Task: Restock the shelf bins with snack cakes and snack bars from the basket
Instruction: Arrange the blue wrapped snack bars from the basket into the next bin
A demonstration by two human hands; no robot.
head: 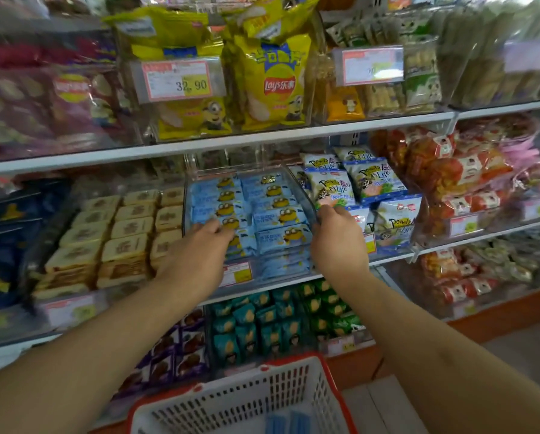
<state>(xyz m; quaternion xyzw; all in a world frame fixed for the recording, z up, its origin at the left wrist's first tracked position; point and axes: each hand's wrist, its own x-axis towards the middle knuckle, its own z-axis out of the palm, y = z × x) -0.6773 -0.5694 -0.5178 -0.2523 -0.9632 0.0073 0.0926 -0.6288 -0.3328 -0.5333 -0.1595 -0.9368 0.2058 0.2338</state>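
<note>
A clear plastic shelf bin [300,189] on the middle shelf holds rows of light-blue snack cake packets [278,214] printed with yellow cartoon figures. My left hand [200,249] reaches over the bin's front left, its fingers curled onto the blue packets there. My right hand [337,236] grips the bin's right front corner. Below, a white basket [309,389] with a red rim stands in front of me, and a few blue packets [289,422] lie in its bottom.
Left of the bin are tan square cakes [121,236]; right of it are white-and-blue snack bags [369,186] and red packets [456,170]. Yellow chip bags [275,83] fill the shelf above. Teal packets [262,324] sit on the shelf below.
</note>
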